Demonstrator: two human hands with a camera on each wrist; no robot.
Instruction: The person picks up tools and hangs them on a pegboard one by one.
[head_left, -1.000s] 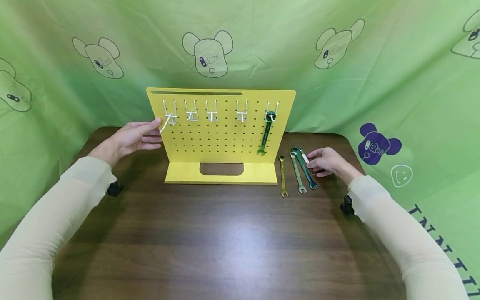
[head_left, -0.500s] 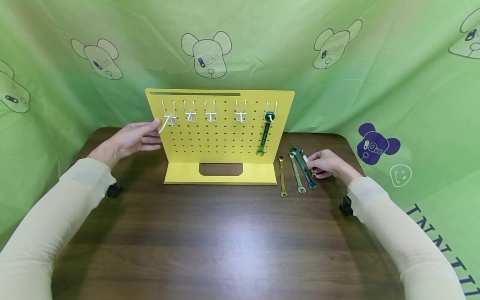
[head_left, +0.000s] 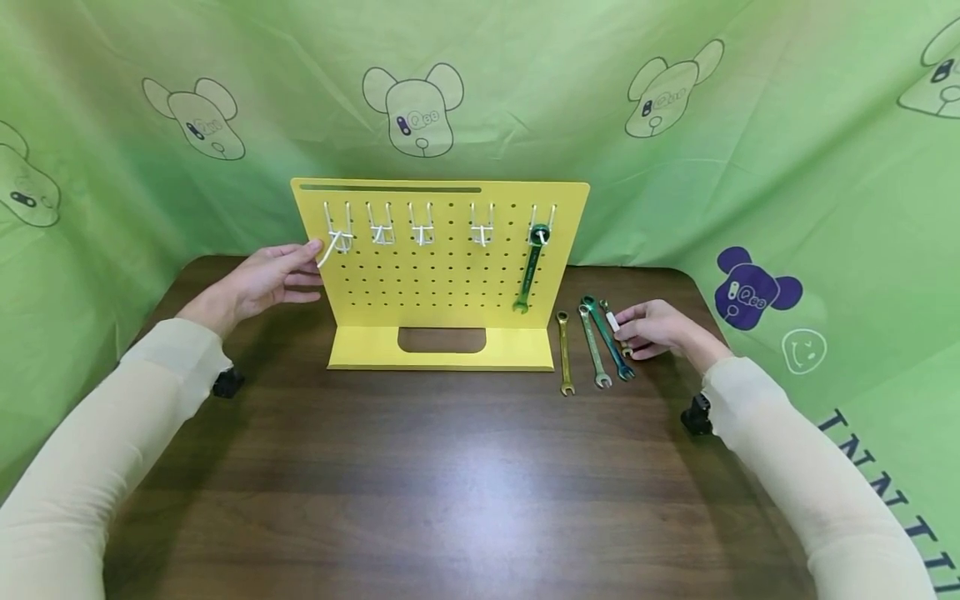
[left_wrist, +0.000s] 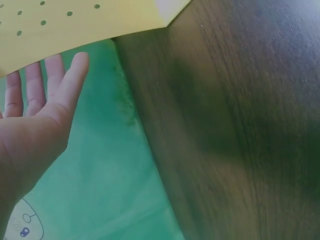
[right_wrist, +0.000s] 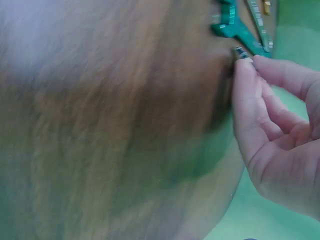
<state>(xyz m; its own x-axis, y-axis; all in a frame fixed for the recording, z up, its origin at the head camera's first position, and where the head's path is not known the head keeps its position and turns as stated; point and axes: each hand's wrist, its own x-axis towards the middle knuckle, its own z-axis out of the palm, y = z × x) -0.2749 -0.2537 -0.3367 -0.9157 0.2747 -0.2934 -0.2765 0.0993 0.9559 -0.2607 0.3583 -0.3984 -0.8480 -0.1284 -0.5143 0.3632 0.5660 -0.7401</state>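
Note:
A yellow pegboard [head_left: 450, 317] stands at the table's far side. My left hand [head_left: 266, 279] touches its left edge with fingers extended; in the left wrist view, the fingertips of this hand [left_wrist: 37, 130] pass behind the board. At the right, my right hand [head_left: 654, 327] pinches a small wrench [head_left: 612, 321] with a white band or label, thumb against fingers. In the right wrist view only the tip of that wrench [right_wrist: 241, 52] shows beyond the fingertips. A teal-blue wrench [head_left: 607, 340], a silvery-green wrench [head_left: 595, 348] and a gold wrench [head_left: 565, 354] lie beside it.
White hooks [head_left: 422, 235] line the upper pegboard. A dark green wrench [head_left: 531, 271] hangs from the rightmost hook by its ring end. Brown wooden tabletop [head_left: 375, 467] extends in front, and a green printed curtain [head_left: 525, 100] surrounds the back and sides.
My right hand and the small wrench have shifted slightly nearer and rightward, away from the teal-blue wrench. The left hand keeps its place at the pegboard's edge.

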